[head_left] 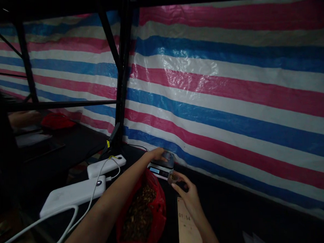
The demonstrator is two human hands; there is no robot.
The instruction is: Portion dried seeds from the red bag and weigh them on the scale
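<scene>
Over the dark plate of a small white scale (159, 172) with a lit display, my left hand (158, 154) reaches with its fingers apart. Something clear and shiny lies at its fingertips, too dim to make out. My right hand (186, 189) pinches a small clear cup (173, 176) just in front of the scale; a little brownish content shows in the cup. Below my left forearm sits an open red plastic bag (158, 212) full of small brown pieces. A phone (187, 225) showing a timer lies partly under my right wrist.
Two white power banks (73, 193) (106, 166) with white cables are on the left. A black metal frame (120, 73) stands before a striped plastic sheet (217, 96). Farther left, another person's hand (26, 118) is near a red bag (57, 121). Clear plastic pieces (253, 239) lie at bottom right.
</scene>
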